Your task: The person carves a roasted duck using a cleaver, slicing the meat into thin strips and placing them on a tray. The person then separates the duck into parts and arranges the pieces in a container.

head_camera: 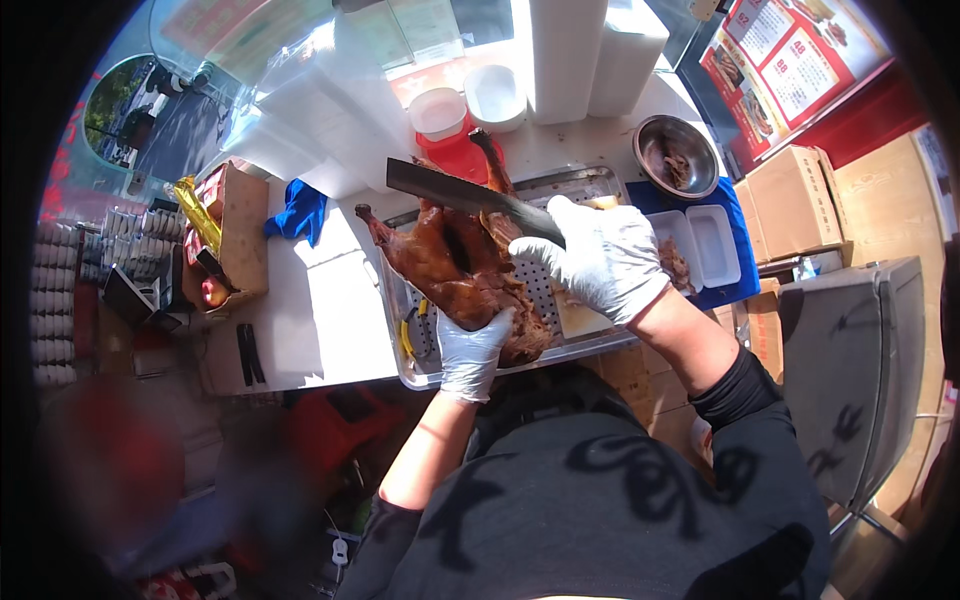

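Note:
My left hand, in a whitish glove, holds the near end of a glossy brown roasted carcass. Its legs point away from me, and torn meat shows along its right side. My right hand, gloved too, grips a broad-bladed knife; the handle is hidden in the fist. The blade lies above the carcass, pointing left. Beneath is a metal tray with a perforated insert. A yellow-and-black tool rests at the tray's left side. A pale board shows partly under my right hand.
A steel bowl and white plastic containers hold meat scraps at right, near a blue cloth. White tubs and tall white stacks stand behind. Left are a blue rag, black tongs and a cardboard box.

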Tool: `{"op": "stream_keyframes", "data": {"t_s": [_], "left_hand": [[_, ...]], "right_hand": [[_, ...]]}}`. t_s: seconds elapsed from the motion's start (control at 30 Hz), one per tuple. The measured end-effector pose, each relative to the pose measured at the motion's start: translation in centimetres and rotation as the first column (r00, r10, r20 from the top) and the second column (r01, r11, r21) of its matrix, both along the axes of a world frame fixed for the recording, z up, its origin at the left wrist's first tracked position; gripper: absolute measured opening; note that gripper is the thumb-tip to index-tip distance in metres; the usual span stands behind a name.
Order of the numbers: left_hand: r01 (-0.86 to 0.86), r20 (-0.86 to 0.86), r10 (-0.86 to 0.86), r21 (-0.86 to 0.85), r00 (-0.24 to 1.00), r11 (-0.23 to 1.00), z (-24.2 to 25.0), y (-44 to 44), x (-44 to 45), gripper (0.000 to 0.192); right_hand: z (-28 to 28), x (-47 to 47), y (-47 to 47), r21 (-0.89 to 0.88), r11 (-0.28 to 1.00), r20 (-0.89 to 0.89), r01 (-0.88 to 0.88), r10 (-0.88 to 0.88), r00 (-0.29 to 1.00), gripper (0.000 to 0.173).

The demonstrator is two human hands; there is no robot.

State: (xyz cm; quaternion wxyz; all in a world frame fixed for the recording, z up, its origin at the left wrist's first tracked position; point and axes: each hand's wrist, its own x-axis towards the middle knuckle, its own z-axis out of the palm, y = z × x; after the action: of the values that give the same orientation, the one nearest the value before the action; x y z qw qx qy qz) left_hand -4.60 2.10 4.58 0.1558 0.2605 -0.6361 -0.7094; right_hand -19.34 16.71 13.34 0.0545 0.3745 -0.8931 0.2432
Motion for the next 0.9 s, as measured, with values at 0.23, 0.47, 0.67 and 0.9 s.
{"op": "stream_keyframes", "data": {"t_s": [0.23, 0.47, 0.67, 0.9], "left_hand": [[0.024, 0.004, -0.025, 0.203, 1.000, 0.979, 0.5, 1.2, -0.6, 0.064], [0.098, 0.063, -0.141, 0.446, 0.988, 0.890, 0.6, 1.4, -0.6, 0.052], [0.108, 0.046, -0.207, 0.731, 0.977, 0.674, 1.2, 1.5, -1.5, 0.049], [0.233, -0.099, -0.245, 0.759, 0.964, 0.608, 2.7, -1.2, -1.3, 0.073]], "right_hand": [[-0.9, 0.4, -2.5, -0.166, 0.983, -0.254, 0.083, -0.124, 0.959, 0.048], [-1.8, -1.3, 0.2, -0.092, 0.989, -0.409, -0.119, 0.071, 0.910, 0.032], [-0.6, -0.9, 3.6, -0.204, 0.948, -0.416, -0.243, 0.141, 0.899, 0.031], [-11.2, -6.4, 18.5, 0.016, 0.807, 0.179, 0.591, -0.584, 0.792, 0.071]]}}
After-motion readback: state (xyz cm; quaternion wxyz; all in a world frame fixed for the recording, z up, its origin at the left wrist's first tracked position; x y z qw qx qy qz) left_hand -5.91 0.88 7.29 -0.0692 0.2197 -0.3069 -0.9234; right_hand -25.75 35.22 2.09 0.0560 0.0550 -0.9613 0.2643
